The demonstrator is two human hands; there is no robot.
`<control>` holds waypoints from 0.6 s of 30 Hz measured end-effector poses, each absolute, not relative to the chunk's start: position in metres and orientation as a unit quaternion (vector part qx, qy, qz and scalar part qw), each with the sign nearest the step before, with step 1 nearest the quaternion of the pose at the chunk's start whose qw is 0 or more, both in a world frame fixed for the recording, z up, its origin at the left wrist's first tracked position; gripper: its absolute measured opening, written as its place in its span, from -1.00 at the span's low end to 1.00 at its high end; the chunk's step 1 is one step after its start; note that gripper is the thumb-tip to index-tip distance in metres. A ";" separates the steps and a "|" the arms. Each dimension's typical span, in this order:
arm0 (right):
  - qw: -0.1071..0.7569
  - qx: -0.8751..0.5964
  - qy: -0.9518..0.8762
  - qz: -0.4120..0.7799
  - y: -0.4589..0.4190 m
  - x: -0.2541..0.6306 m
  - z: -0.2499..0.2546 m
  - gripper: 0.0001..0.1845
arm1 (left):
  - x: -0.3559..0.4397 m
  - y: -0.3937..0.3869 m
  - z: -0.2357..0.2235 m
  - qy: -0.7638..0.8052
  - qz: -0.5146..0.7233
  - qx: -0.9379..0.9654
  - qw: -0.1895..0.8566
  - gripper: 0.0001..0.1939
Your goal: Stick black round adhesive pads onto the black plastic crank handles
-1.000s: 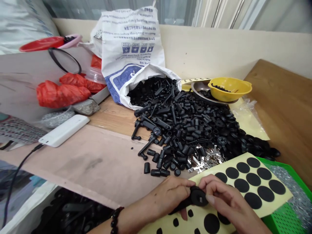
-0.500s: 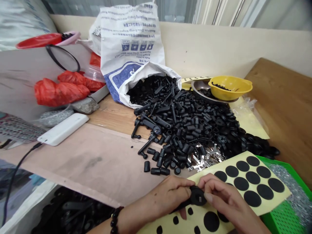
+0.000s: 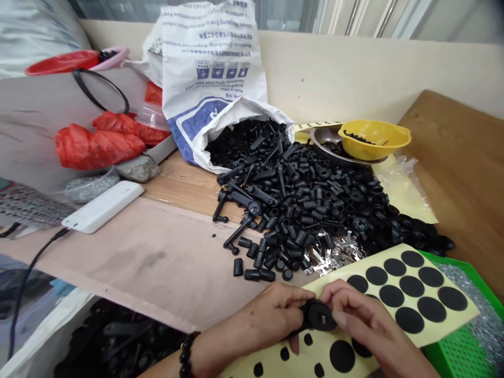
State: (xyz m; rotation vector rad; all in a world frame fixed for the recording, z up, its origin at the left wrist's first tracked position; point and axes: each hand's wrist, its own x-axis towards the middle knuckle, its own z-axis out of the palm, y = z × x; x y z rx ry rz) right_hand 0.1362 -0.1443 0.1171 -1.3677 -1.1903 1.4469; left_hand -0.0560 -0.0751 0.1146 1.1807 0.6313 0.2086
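My left hand (image 3: pixel 271 315), with a dark bead bracelet (image 3: pixel 185 354) on its wrist, and my right hand (image 3: pixel 366 323) both grip a black plastic part (image 3: pixel 319 316). The part has a round head with a small square hole, and a dark arm runs down-left beneath my left fingers. Under my hands lies a pale yellow adhesive sheet (image 3: pixel 441 328) of round black pads, and a few pads and smaller dots show below the part. A heap of black plastic parts (image 3: pixel 303 210) spills from a white woven sack (image 3: pixel 212 68) just beyond my hands.
A steel bowl (image 3: pixel 325 139) and yellow funnel (image 3: pixel 374 139) stand behind the heap. Crumpled foil (image 3: pixel 334 254) lies at its front edge. A green tray (image 3: pixel 460 352) sits at lower right. Red bags (image 3: pixel 98 147) and a white power bank (image 3: pixel 103 206) lie at left, with more black parts (image 3: pixel 118 341) below the bench edge.
The whole view has shifted slightly with my head. My hands stay on the black plastic part, with no clear change in their grip.
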 end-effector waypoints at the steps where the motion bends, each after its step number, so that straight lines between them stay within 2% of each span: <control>1: 0.398 -0.542 -0.468 0.573 -0.144 0.136 0.117 -0.73 | -0.056 -0.075 0.113 0.288 0.096 0.551 0.777 -0.71; 18: 0.374 -0.558 -0.486 0.559 -0.141 0.130 0.122 -0.74 | -0.057 -0.074 0.116 0.283 0.075 0.577 0.762 -0.63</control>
